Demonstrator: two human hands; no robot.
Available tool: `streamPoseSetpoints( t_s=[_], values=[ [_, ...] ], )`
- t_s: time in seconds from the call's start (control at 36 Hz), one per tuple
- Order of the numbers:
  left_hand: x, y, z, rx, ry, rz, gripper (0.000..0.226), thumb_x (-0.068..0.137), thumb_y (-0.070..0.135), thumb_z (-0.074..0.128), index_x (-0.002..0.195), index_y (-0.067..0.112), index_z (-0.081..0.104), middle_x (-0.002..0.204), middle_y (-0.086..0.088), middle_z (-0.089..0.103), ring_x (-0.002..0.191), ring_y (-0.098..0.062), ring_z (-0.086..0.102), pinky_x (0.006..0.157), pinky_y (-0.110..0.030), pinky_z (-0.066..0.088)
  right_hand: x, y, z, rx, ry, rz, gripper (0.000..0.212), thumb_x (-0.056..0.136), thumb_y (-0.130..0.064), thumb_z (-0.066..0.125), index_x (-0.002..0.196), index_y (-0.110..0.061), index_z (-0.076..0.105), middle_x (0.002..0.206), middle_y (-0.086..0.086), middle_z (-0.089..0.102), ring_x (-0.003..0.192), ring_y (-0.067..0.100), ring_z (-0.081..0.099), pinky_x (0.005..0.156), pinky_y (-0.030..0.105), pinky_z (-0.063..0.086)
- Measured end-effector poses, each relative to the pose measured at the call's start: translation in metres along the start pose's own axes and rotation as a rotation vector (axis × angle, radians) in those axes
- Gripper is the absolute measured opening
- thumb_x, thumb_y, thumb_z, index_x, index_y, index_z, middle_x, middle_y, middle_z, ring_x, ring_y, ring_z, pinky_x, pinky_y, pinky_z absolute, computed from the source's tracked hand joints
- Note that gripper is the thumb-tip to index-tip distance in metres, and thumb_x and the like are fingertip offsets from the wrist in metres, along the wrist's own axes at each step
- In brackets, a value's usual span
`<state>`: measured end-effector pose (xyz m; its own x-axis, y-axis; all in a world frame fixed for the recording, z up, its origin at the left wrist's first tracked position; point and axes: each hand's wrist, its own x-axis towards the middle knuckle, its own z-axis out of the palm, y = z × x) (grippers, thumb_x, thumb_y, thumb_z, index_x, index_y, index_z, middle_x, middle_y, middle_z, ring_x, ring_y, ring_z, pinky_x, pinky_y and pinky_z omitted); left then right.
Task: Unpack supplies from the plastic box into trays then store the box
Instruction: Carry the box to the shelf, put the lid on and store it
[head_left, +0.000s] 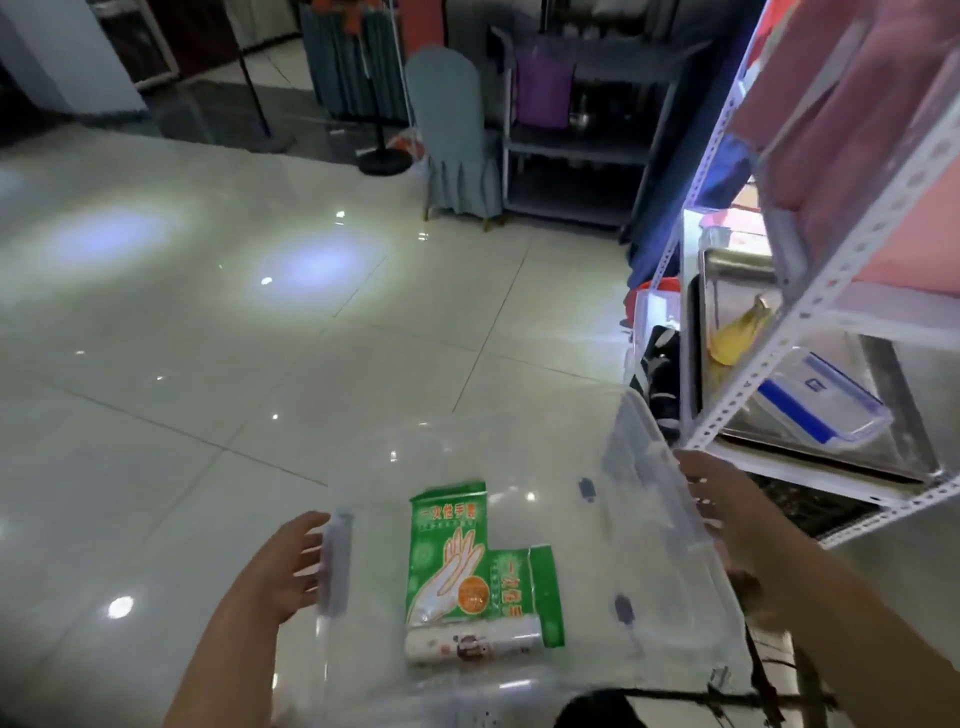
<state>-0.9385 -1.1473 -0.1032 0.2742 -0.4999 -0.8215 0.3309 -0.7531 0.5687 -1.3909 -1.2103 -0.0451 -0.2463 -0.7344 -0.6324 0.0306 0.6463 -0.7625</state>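
A: Hands?
B: Left hand (291, 561) wraps the left handle, right hand (727, 519) grips the right rim. Clear plastic box (649, 519) is held up above the floor, near the shelf (831, 312) on the right.
A: Contents?
B: Green glove packs (447, 551), small roll (472, 642).
A: Risk?
B: Box tilts, packs slide out. Right rim could clip the shelf post and jolt the metal tray (737, 270).

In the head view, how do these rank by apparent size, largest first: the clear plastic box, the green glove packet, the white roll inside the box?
1. clear plastic box, held by both hands
2. green glove packet
3. white roll

All three are similarly near the camera, so this order seems reliable.
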Motion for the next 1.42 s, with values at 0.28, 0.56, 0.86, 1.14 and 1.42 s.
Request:
streamPoseSetpoints(
  t_s=[0.28, 0.56, 0.86, 1.14, 1.42],
  values=[
    [0.09, 0.186, 0.037, -0.009, -0.06, 0.107, 0.019, 0.091, 0.027, 0.057, 0.089, 0.01, 0.063, 0.085, -0.009, 0.057, 0.074, -0.029, 0.056, 0.068, -0.038, 0.049, 0.109, -0.143, 0.075, -0.009, 0.026, -0.096, 0.048, 0.08, -0.045, 0.07, 0.118, -0.015, 0.065, 0.109, 0.008, 0.067, 0.097, 0.029, 0.062, 0.08, 0.04, 0.049],
    [0.219, 0.363, 0.112, 0.099, -0.051, 0.077, 0.024, 0.089, 0.026, 0.06, 0.098, 0.004, 0.065, 0.084, -0.012, 0.06, 0.074, -0.031, 0.059, 0.066, -0.039, 0.053, 0.301, -0.247, 0.153, 0.04, 0.082, 0.018, 0.036, 0.08, -0.043, 0.069, 0.1, -0.013, 0.066, 0.099, 0.012, 0.064, 0.086, 0.029, 0.06, 0.073, 0.037, 0.048],
    [0.327, 0.538, 0.187, 0.166, -0.052, 0.041, 0.02, 0.086, 0.028, 0.063, 0.087, 0.008, 0.066, 0.083, -0.011, 0.062, 0.073, -0.029, 0.061, 0.067, -0.037, 0.054, 0.447, -0.366, 0.212, 0.077, 0.065, 0.113, 0.045, 0.079, -0.047, 0.069, 0.113, -0.019, 0.059, 0.106, 0.004, 0.061, 0.09, 0.024, 0.059, 0.069, 0.035, 0.045],
    [0.472, 0.7, 0.263, 0.314, -0.189, 0.05, 0.024, 0.088, 0.031, 0.062, 0.095, 0.008, 0.064, 0.089, -0.012, 0.06, 0.074, -0.031, 0.06, 0.069, -0.04, 0.054, 0.551, -0.459, 0.275, 0.116, 0.26, 0.141, 0.051, 0.084, -0.045, 0.065, 0.121, -0.012, 0.055, 0.115, 0.011, 0.059, 0.108, 0.033, 0.056, 0.098, 0.046, 0.044],
    [0.582, 0.868, 0.436, 0.652, -0.436, 0.086, 0.022, 0.088, 0.031, 0.061, 0.091, 0.009, 0.065, 0.083, -0.011, 0.06, 0.071, -0.03, 0.059, 0.067, -0.036, 0.052, 0.588, -0.492, 0.287, 0.408, 0.622, 0.185, 0.043, 0.086, -0.034, 0.067, 0.119, -0.006, 0.062, 0.11, 0.015, 0.061, 0.096, 0.036, 0.059, 0.09, 0.046, 0.049]
  ],
)
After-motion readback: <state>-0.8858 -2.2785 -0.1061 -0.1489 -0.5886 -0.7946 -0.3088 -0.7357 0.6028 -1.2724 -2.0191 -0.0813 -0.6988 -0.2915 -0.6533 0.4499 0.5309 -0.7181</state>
